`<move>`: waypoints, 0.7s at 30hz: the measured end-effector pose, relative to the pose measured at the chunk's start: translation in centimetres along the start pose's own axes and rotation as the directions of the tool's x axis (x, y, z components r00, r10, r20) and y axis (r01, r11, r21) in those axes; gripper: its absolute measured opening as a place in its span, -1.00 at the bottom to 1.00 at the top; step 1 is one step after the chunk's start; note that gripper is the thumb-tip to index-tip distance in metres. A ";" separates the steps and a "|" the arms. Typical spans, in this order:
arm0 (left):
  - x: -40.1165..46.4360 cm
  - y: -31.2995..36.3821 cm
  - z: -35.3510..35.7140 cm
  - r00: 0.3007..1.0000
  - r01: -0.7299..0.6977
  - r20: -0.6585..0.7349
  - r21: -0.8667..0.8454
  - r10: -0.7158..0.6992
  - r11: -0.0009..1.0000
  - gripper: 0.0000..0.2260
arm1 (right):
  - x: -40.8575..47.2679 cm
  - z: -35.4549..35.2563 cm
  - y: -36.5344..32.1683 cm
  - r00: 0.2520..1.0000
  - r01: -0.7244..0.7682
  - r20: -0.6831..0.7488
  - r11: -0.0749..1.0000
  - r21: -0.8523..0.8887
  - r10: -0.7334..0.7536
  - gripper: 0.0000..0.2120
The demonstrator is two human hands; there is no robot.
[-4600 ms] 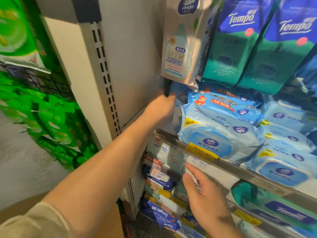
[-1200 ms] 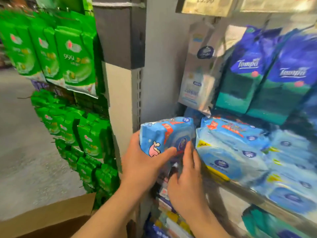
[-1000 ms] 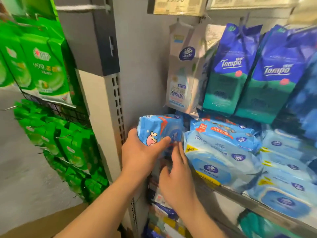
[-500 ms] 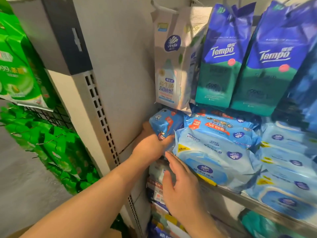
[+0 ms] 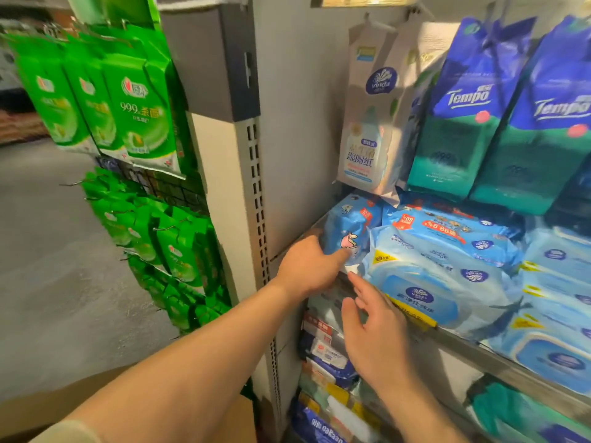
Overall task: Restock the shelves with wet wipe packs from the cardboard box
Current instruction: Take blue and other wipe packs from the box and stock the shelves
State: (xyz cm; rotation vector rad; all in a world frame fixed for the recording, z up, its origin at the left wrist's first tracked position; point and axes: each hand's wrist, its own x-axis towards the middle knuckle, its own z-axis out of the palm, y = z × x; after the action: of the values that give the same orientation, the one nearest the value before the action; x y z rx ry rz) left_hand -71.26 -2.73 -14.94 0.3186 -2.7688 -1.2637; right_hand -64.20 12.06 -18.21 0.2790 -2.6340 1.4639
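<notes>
The left hand had pushed the blue wipe pack from the shelf edge into the gap mid-frame beside the stacked packs, fingers still curled on it; the right hand hovered spread below. That pack looked nearly shelved.

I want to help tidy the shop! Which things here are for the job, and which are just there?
For the job:
left hand holding the blue wipe pack
right hand, open
shelf
cardboard box

Just there:
green packs
Tempo bags
white hanging bag
</notes>
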 end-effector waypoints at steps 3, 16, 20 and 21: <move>-0.7 0.2 -0.4 0.999 -0.004 0.044 -0.094 0.008 0.996 -0.46 | -1.1 0.0 -0.8 1.000 -0.026 0.012 0.999 -0.025 0.026 -0.53; -16.4 -8.9 -10.7 0.989 -0.116 0.111 0.179 0.098 0.977 -0.30 | -6.2 5.1 -6.8 0.959 0.161 0.283 0.847 -0.506 -0.014 -0.45; -22.8 -15.3 -17.7 0.998 0.062 -0.027 0.335 -0.056 0.940 -0.10 | -8.9 9.4 -12.2 0.883 0.351 0.461 0.772 -0.529 -0.086 -0.40; -24.8 -16.7 -20.0 0.993 0.114 -0.069 0.368 -0.095 0.923 -0.09 | -9.4 11.0 -13.7 0.863 0.384 0.496 0.763 -0.520 -0.097 -0.37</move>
State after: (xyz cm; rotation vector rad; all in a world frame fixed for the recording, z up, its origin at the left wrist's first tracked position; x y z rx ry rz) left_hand -41.36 -22.59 -14.12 0.5220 -2.9694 -0.7225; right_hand -52.20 -3.38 -14.44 0.9401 -3.0732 0.4390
